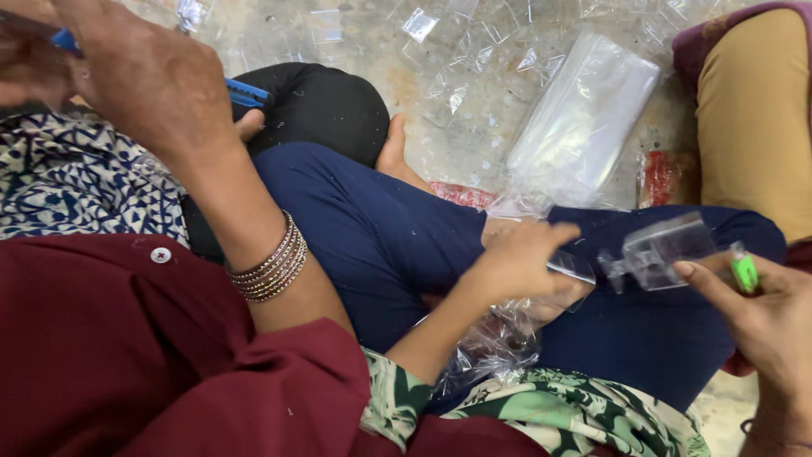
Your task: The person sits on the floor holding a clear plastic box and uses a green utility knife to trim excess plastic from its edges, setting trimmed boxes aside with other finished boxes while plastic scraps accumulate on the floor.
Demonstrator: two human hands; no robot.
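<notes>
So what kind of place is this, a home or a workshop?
Probably an informal packing spot on the floor of a home or small workshop. People sit cross-legged on a bare stone floor strewn with small clear plastic bags, a stack of plastic sleeves lies nearby, and hands work over laps.

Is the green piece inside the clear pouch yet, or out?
Out, it seems: the green piece lies past the clear pouch edge, pinched by the right hand.
</notes>
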